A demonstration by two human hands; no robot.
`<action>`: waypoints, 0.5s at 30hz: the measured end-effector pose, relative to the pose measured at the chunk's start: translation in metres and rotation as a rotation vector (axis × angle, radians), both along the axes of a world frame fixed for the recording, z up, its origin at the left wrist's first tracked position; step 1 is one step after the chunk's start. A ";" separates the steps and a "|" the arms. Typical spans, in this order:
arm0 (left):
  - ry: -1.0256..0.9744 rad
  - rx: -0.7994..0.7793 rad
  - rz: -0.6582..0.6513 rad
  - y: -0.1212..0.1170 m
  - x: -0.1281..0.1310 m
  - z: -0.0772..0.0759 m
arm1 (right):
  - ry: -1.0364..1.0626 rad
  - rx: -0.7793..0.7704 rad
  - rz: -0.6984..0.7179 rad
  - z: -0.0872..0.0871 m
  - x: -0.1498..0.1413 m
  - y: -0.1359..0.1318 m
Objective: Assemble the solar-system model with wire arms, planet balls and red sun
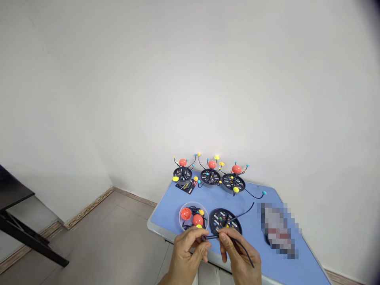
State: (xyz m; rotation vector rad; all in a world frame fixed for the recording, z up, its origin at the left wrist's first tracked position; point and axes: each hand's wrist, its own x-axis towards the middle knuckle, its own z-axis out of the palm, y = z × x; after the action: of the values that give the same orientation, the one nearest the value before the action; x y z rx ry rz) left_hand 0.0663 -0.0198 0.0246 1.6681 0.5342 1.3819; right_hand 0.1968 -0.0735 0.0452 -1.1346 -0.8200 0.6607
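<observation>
My left hand (pixel 190 247) pinches the ring-shaped end of a thin black curved rod (pixel 246 251) between thumb and fingers. Farther along, my right hand (pixel 240 253) is closed on the same rod, whose free end bends down past the fingers. Just beyond my left hand, a clear round bowl (pixel 179 217) holds orange half-balls (pixel 186 213), small yellow and blue balls and black parts. Behind my right hand lies a round black base (pixel 218 217) with printed labels; another black rod (pixel 245 211) rises from its middle.
Along the wall side of the blue table (pixel 166 208) stand three orbit models (pixel 182 174) with orange balls and outstretched rods. A black printed card (pixel 187 187) lies beside the leftmost. A blurred-out item (pixel 277 231) is at right. A dark table (pixel 13 190) stands far left.
</observation>
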 end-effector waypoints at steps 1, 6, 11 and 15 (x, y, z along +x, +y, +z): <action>0.004 0.040 0.025 0.000 0.000 0.001 | 0.013 -0.009 -0.004 0.000 -0.001 0.000; 0.042 0.150 0.104 0.000 0.001 0.007 | 0.076 -0.043 -0.006 -0.002 -0.003 0.001; 0.041 0.128 0.143 0.000 -0.004 0.014 | 0.142 -0.110 0.003 -0.006 0.012 0.001; 0.015 0.022 0.191 0.002 -0.010 0.015 | 0.211 -0.128 0.014 -0.003 0.025 -0.002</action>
State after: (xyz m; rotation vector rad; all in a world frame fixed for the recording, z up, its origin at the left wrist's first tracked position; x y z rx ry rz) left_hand 0.0560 -0.0183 0.0392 1.6815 0.7042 1.5169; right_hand 0.2215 -0.0754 0.0426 -1.1526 -0.6131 0.8387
